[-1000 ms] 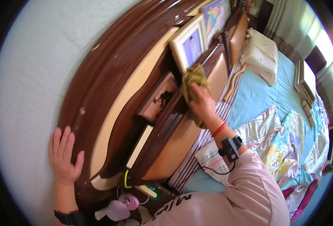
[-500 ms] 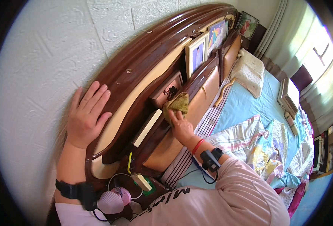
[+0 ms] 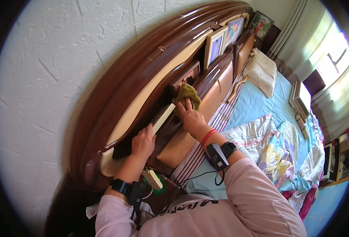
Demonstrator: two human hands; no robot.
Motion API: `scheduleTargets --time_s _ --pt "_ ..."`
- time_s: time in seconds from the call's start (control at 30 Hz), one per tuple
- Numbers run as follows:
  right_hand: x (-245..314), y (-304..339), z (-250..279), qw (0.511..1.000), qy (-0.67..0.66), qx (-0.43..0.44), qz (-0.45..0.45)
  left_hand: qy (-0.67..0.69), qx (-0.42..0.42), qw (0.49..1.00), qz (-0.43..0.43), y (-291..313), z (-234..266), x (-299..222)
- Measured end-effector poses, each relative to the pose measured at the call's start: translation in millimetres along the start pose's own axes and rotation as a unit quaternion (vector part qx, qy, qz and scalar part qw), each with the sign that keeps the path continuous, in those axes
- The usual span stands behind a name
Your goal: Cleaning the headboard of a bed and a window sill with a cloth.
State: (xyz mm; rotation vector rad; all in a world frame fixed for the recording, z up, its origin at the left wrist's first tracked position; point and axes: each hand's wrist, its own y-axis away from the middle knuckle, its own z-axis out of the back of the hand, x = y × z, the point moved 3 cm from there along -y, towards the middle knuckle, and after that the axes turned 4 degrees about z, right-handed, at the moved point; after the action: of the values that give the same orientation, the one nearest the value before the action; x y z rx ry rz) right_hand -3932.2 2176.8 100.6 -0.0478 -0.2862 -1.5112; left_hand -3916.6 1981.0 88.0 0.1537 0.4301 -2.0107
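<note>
My right hand [image 3: 193, 119] presses a bunched olive-green cloth [image 3: 189, 94] onto the headboard's ledge, two fingers stretched over it. My left hand [image 3: 143, 142] is closed at the near end of a flat cream-edged object [image 3: 163, 117], which leans in the recess of the dark brown wooden headboard [image 3: 115, 102]. The fingers partly hide that end, and its front face is turned from view. Just beyond the cloth stands a dark brown-framed picture [image 3: 186, 75], its lower part covered by the cloth.
Farther along the ledge stand a cream-framed photo [image 3: 216, 45] and a colourful picture [image 3: 233, 31]. The bed with blue sheet [image 3: 257, 98] lies to the right, bearing a pillow [image 3: 260, 73] and rumpled bedding [image 3: 281, 154]. A white power strip [image 3: 154, 179] is near my left forearm.
My left hand has left the headboard's top edge and come down to the cream-edged object. My right hand and the cloth stay at nearly the same place on the ledge.
</note>
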Motion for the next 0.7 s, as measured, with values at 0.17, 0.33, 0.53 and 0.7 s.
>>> scheduleTargets --time_s 0.17,0.33,0.53,0.7 --pt "-6 -7 -1 1.000 0.022 -0.015 -0.011 0.020 -0.051 0.998 -0.022 26 37 -2" --pt "18 -11 40 0.997 -0.006 -0.042 0.061 0.142 -0.149 0.977 -0.047 95 90 17" --pt "48 -80 12 0.985 0.157 0.026 0.070 0.136 -0.133 0.982 -0.002 157 129 23" --pt "82 -107 -44 0.936 0.268 0.184 0.134 0.112 -0.166 0.979 0.045 209 147 34"
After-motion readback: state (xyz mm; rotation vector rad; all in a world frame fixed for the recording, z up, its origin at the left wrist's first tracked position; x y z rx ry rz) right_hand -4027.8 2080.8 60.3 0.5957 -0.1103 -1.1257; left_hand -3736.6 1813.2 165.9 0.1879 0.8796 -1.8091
